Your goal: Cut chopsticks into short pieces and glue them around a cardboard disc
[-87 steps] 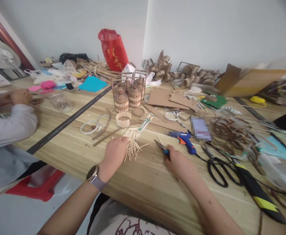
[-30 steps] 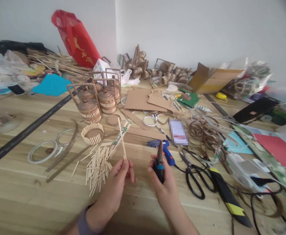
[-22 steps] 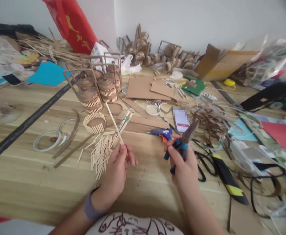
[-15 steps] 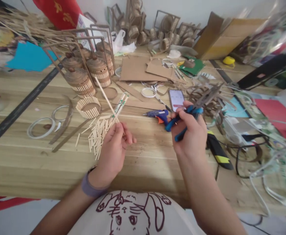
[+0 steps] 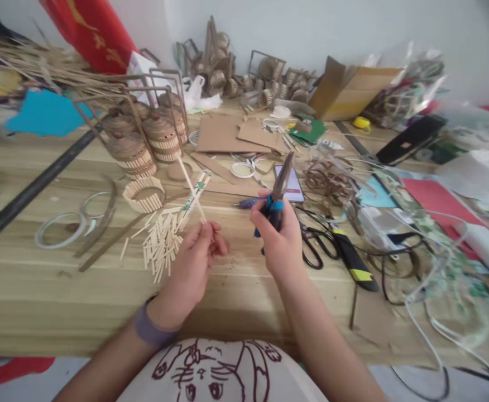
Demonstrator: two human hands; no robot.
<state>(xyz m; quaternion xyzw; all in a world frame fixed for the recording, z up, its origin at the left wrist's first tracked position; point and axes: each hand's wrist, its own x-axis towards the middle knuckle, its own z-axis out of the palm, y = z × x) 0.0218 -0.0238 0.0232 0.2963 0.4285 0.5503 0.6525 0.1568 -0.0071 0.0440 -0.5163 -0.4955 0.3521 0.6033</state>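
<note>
Watching left hand pinch slim pale wooden stick, right of pile of short pale sticks; right hand, farther right, grips blue-and-black metal-nosed pliers. I'd pinch steadily, pliers clear of left hand.

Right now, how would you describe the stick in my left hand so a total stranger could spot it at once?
At the near side of the wooden table, find your left hand, just right of the heap of short pale sticks. In it, a thin pale stick slants up and to the left. Unlike the heaped pieces, it is held in the air and looks longer.
</note>
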